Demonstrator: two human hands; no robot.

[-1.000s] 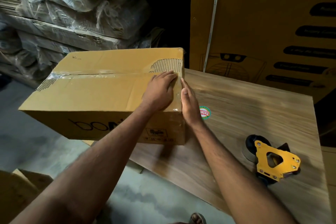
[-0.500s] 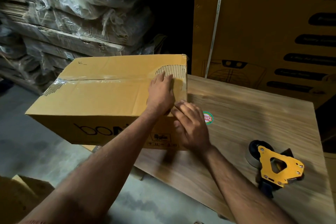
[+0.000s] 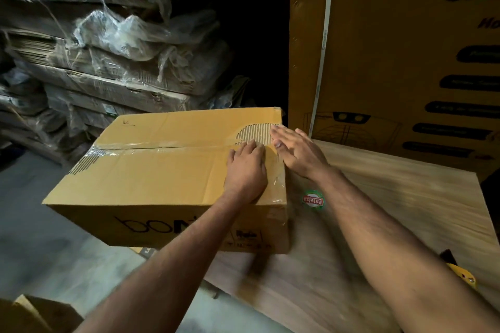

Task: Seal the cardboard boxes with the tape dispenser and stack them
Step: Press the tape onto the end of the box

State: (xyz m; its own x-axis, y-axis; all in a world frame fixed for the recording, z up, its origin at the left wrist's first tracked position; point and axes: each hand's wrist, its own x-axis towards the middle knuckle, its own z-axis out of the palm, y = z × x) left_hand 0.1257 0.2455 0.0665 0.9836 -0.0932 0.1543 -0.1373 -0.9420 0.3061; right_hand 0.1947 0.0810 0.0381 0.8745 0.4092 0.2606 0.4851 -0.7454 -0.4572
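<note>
A brown cardboard box [image 3: 151, 170] lies on the left end of the wooden table [image 3: 378, 224], its left part hanging past the table's edge. Clear tape runs along its top seam and down its right end. My left hand [image 3: 246, 170] rests flat on the box top near the right edge. With straight fingers, my right hand [image 3: 295, 151] lies at the box's top right corner over the torn patch. Only a small yellow corner of the tape dispenser [image 3: 464, 276] shows at the right edge, behind my right forearm.
A tall printed carton [image 3: 405, 48] stands behind the table on the right. Plastic-wrapped stacks of flat cardboard [image 3: 108, 62] fill the left background. Another cardboard box [image 3: 35, 313] sits at the bottom left on the grey floor. A round sticker [image 3: 313, 199] is on the table.
My right hand has risen from the box's right side to its top right corner, fingers straightened. The view has shifted, and the tape dispenser has slid almost out of sight.
</note>
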